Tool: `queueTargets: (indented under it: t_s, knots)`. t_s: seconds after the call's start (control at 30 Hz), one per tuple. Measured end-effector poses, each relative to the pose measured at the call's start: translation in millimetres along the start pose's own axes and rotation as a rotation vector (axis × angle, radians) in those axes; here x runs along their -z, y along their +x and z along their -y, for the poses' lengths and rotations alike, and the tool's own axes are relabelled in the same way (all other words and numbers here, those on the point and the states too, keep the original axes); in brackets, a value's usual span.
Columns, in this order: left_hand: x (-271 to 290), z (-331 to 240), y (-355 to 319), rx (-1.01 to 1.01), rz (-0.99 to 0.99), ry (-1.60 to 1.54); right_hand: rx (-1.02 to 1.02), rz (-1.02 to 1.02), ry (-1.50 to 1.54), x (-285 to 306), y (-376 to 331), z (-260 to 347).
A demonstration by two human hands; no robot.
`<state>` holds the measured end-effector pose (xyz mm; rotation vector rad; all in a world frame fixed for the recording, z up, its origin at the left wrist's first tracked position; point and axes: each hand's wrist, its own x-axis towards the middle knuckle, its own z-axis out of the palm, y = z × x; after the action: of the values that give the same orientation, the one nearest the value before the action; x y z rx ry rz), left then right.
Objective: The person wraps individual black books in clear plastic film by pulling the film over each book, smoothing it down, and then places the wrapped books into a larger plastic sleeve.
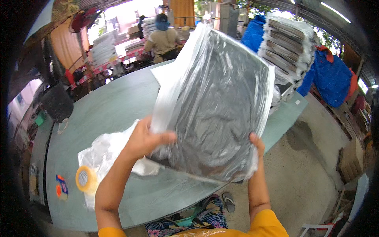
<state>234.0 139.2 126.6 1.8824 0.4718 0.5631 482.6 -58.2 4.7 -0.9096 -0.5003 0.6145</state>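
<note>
A flat dark rectangular panel with a white edge, covered in clear plastic wrap, is raised and tilted above the table. My left hand grips its left edge, slightly blurred, with the thumb over the front. My right hand holds the lower right edge, thumb on the face and the other fingers hidden behind. Left of my left hand, crumpled clear plastic film lies on the green table. A roll of clear tape rests beside the film.
A small blue and orange tape dispenser sits near the table's left end. Wrapped panels are stacked at the far right, near a blue tarp. A person in a blue cap sits beyond the table. Cardboard stands at right.
</note>
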Motion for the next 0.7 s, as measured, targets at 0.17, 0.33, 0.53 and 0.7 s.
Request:
queueTargets:
  t_s: [0.17,0.33,0.53,0.7]
  knots:
    - [-18,-31,96,-0.126,0.078,-0.699,0.02,-0.108,0.076,-32,80,110]
    - [-21,26,108,-0.142,0.345,-0.034,0.189,-0.023,0.132,93,239,143]
    - [-3,101,63,0.209,0.365,0.197,-0.049,-0.488,-0.051,152,323,106]
    - [12,111,21,0.308,0.188,0.278,-0.071,-0.373,-0.142,162,352,88]
